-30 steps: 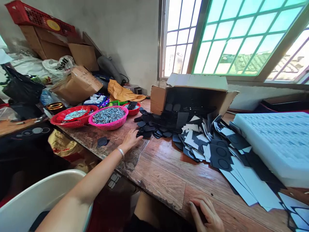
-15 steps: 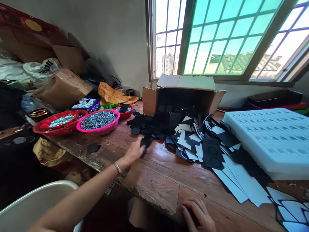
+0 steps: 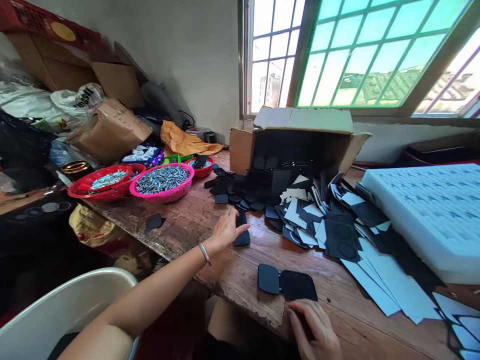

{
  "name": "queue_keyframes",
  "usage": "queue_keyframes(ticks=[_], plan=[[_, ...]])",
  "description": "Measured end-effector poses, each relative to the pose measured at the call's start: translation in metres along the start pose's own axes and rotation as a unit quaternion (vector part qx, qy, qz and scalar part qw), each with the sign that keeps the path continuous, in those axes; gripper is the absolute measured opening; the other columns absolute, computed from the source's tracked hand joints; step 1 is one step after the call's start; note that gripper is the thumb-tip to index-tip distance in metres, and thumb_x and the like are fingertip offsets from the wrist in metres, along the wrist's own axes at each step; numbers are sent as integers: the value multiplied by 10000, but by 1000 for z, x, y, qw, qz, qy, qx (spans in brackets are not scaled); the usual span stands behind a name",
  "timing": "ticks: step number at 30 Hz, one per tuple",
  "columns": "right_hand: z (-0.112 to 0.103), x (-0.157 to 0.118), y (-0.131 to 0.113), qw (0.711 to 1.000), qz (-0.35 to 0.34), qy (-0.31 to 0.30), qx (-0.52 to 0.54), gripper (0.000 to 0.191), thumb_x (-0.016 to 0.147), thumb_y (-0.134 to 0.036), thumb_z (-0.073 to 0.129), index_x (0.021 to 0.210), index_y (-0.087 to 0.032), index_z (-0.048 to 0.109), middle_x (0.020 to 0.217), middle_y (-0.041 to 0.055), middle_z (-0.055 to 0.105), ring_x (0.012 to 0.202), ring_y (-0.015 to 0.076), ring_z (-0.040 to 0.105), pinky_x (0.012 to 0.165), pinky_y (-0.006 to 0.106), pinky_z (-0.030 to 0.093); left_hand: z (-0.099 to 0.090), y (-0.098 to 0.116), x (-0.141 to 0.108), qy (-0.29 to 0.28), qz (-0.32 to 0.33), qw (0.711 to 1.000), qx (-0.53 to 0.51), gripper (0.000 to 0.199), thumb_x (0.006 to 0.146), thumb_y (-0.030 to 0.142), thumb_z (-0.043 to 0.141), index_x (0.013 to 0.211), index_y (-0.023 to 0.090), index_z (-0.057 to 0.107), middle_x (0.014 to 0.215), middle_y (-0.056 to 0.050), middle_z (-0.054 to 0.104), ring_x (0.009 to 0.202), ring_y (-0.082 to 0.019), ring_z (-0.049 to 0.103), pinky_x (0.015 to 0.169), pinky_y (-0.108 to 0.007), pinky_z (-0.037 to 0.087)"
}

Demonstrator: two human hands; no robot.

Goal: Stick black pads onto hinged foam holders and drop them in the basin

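Now left hand (image 3: pixel 227 231) grips black pad (image 3: pixel 242 235); right hand (image 3: pixel 315 330) flat, holding nothing, on table edge (image 3: pixel 262 307).

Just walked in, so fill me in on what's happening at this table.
A person sits at a wooden table. The left hand grips a small black pad near the heap of black pads spilling from a cardboard box. The right hand rests at the table edge, just below two flat black pieces lying side by side.

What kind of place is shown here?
Probably a small home workshop for hand assembly: a wooden table piled with black die-cut pieces, baskets of small metal parts, and an opened cardboard box.
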State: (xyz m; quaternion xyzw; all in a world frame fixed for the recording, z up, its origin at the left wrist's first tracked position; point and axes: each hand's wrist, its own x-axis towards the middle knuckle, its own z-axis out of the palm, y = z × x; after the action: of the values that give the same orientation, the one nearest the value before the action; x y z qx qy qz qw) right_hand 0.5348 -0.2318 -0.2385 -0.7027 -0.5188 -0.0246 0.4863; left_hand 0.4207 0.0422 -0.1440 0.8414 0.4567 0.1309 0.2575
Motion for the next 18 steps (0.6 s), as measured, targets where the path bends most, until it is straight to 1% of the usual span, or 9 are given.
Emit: queue_keyframes(ticks=[1,3,4,6,9,12,14,16,18], plan=[[0,1,-3,1000,12,-1,0,222,959,-368,532,880,-230,688,885,93,713,852,264,668,792,402,511,3,1,8,12,-5,1000,5,591,810,441,689,1291,151,508,1284,-214,547,1258,-388,504,1029,-476,392],[-2,3,-7,1000,18,-11,-1,189,954,-332,539,885,-229,682,883,89,709,850,254,664,785,389,516,14,3,17,24,-13,1000,9,787,732,376,767,1396,151,411,1378,-238,446,1308,-427,440,1053,-519,368],[-3,4,-8,1000,15,-18,-2,168,950,-311,545,892,-230,680,883,83,708,848,247,665,778,377,522,20,4,20,26,-15,1000,6,828,704,317,782,1414,161,387,1393,-229,424,1311,-425,437,1059,-520,368],[-6,6,-10,1000,8,-29,2,145,945,-274,546,904,-231,678,884,73,706,843,232,668,763,356,537,27,4,22,34,-15,999,-4,871,662,183,762,1429,176,350,1391,-192,417,1310,-385,449,1074,-485,376],[-12,6,-11,999,24,-40,28,157,946,-260,533,903,-227,681,886,72,706,847,223,671,748,337,554,27,6,15,51,-8,998,-26,900,629,88,703,1434,159,305,1364,-165,436,1320,-332,448,1098,-437,381],[-14,4,-13,992,87,-31,84,171,945,-313,547,918,-219,688,914,82,715,875,225,679,778,334,563,27,17,-12,49,30,997,-49,883,642,117,709,1426,148,305,1376,-153,463,1320,-292,457,1124,-400,372],[-15,5,-16,977,154,-9,147,224,938,-371,564,1045,-205,669,969,98,729,897,228,696,780,331,575,34,34,-43,17,91,991,-94,902,643,147,735,1434,162,301,1413,-137,471,1333,-268,455,1148,-379,353],[-16,8,-18,949,221,8,226,380,923,-422,584,1224,-191,579,1045,121,732,918,233,710,747,325,587,46,56,-77,-45,177,965,-190,929,639,156,761,1449,175,306,1467,-148,442,1375,-287,415,1184,-416,305],[-19,13,-18,918,267,15,295,528,897,-462,612,1327,-187,475,1090,137,725,900,235,716,700,318,588,58,74,-103,-122,216,935,-253,936,651,178,790,1460,186,320,1455,-158,466,1343,-301,456,1155,-440,358]])
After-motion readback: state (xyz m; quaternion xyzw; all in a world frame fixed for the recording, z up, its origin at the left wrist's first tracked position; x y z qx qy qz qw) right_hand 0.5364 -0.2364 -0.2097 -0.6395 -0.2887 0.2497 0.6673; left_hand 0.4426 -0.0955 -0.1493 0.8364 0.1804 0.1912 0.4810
